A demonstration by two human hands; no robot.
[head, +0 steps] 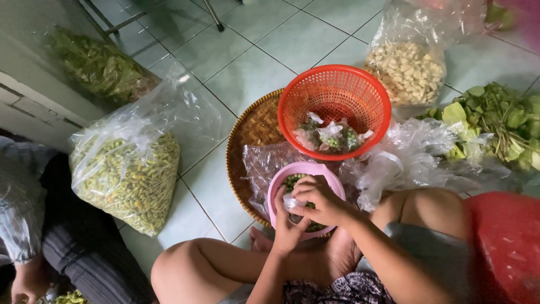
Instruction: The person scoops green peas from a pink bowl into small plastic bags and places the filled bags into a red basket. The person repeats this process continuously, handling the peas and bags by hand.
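The pink bowl [332, 179], low in the middle of the frame between the person's knees, holds a shallow layer of small green pieces, and the left hand [288, 225] and right hand [322, 201] are together over it, fingers pinched on a small pale bit of plastic or husk. Just beyond, the orange basket [360, 95] on the woven tray [253, 126] holds only a few green bits and plastic scraps. Farther out, the big bag of green pods [130, 179] at left looks full, so by my judgement most remains.
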